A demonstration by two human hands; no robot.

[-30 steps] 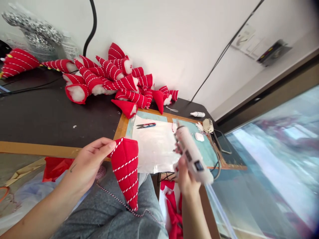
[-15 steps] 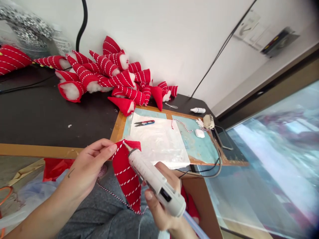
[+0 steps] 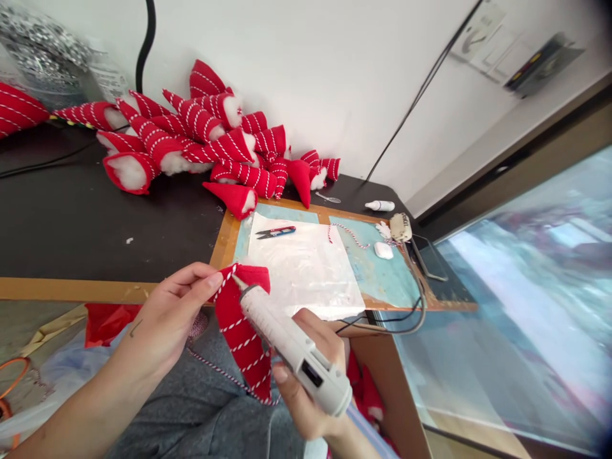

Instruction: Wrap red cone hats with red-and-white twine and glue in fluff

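Note:
My left hand [image 3: 184, 306] pinches the top edge of a red felt cone [image 3: 239, 328], wound with red-and-white twisted cord [image 3: 224, 282]. The cone hangs tip down, white stuffing showing at its wide end. Wrapped round a white glue gun [image 3: 294, 354], my right hand [image 3: 310, 382] keeps its nozzle against the felt beside the cord, close to my left fingertips. A clear glue stick [image 3: 368, 430] sticks out of the gun's back. From the cone's lower end the loose cord [image 3: 217, 371] runs up towards my left wrist.
Several stuffed red cones [image 3: 191, 137] are heaped on the dark table [image 3: 167, 223] by the wall. Thread snips [image 3: 276, 233] lie on a white sheet [image 3: 306, 274]. Behind it are a cord scrap [image 3: 351, 234] and a white case [image 3: 383, 250]. A cardboard box [image 3: 396, 382] stands below right.
The glue gun's nozzle has shifted slightly left along the cord at the cone's top edge. My left hand keeps its pinch, and the view has moved a little.

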